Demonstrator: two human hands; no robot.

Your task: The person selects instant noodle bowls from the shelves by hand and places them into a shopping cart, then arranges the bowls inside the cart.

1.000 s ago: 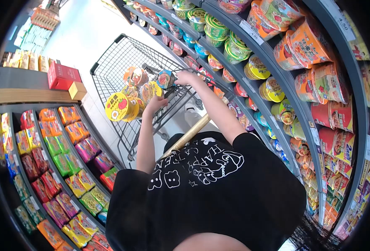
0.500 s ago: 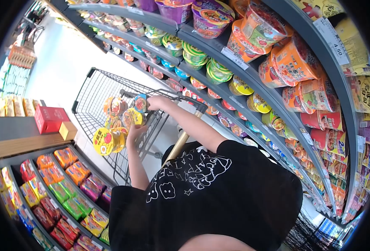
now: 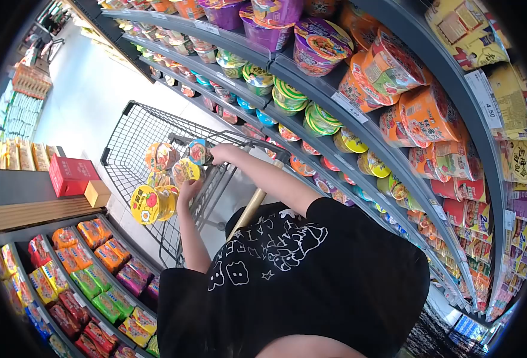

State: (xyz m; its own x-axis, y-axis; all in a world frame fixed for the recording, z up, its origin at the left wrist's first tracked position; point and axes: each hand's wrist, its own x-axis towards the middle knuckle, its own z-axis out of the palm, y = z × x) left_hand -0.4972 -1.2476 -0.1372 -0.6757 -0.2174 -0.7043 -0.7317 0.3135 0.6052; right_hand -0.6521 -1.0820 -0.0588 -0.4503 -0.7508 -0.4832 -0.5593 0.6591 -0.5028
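A wire shopping cart stands ahead, with several noodle cups inside. My left hand is closed at the lower edge of a yellow-lidded cup. Just above it, my right hand is closed at the side of a blue-lidded cup. To the left sit an orange cup and yellow cups with a tomato-and-egg lid. The undersides of the held cups and some fingertips are hidden.
Shelves of noodle tubs curve along the right side. Packet noodles fill the lower-left shelves. A red box and a small tan box rest on a ledge at left. Pale floor runs beyond the cart.
Over the last second the view has swung, so the cart and both hands sit lower and further left. The hands have stayed by the same cups, and the left has drawn close against the yellow-lidded one.
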